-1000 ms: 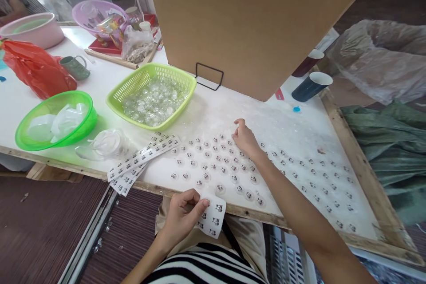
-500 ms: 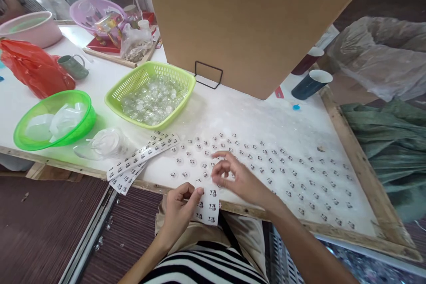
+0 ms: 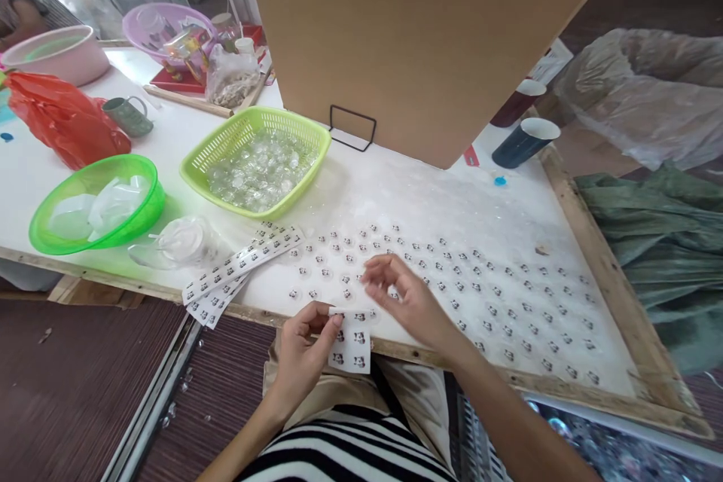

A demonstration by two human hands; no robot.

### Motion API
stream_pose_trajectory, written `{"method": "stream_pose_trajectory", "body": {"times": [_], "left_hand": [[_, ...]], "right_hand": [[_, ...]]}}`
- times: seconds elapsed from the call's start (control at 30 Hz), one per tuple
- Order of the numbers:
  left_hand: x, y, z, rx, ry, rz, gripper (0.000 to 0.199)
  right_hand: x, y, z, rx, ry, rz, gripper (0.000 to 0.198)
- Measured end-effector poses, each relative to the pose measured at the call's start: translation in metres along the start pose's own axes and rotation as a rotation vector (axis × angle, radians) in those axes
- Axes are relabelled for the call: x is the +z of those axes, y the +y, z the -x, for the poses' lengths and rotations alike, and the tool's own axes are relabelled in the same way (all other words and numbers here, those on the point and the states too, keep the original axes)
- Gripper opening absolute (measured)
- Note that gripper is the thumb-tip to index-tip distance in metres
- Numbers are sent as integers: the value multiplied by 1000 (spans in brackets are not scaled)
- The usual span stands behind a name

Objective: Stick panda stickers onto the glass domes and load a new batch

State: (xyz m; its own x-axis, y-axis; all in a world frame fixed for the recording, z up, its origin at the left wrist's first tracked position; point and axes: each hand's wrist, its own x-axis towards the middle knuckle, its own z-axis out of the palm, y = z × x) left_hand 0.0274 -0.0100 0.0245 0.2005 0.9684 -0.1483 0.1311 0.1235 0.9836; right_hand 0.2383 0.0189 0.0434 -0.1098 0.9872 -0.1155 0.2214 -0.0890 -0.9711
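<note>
Left hand (image 3: 306, 343) pinches sticker sheet (image 3: 350, 352); right hand (image 3: 410, 305) loosely half-spread.

Left hand (image 3: 308, 335) hides part of the pinched sticker sheet (image 3: 350, 363); beyond that grip, the frame's top crops tall cardboard (image 3: 429, 38).

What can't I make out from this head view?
Head view:
Sticker sheet, upper left: partly covered by left hand.
Table behind right hand: covered by it.
Anything in right hand's grip: too small to tell.
Red bag, contents: hidden by plastic.
Cardboard, top: cut off by upper edge.
</note>
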Motion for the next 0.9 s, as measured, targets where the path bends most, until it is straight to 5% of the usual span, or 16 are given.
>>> {"method": "stream_pose_trajectory", "body": {"times": [0.1,0.17,0.27,0.43,0.8,0.9], "left_hand": [[0,1,2,-11,-39,8,27],[0,3,3,-21,-93,32,29],[0,8,4,-14,-141,55,30],[-1,9,5,-3,-121,45,28],[2,9,2,-39,-131,7,31],[2,8,2,-33,-127,14,31]], "right_hand": [[-44,21,-35,-63,422,235,24],[-73,40,-60,-31,578,302,22],[-97,67,-87,90,505,291,16],[-97,91,-99,248,434,421,10],[-87,93,-99,215,354,740,6],[-83,92,-98,178,375,885,21]]}}
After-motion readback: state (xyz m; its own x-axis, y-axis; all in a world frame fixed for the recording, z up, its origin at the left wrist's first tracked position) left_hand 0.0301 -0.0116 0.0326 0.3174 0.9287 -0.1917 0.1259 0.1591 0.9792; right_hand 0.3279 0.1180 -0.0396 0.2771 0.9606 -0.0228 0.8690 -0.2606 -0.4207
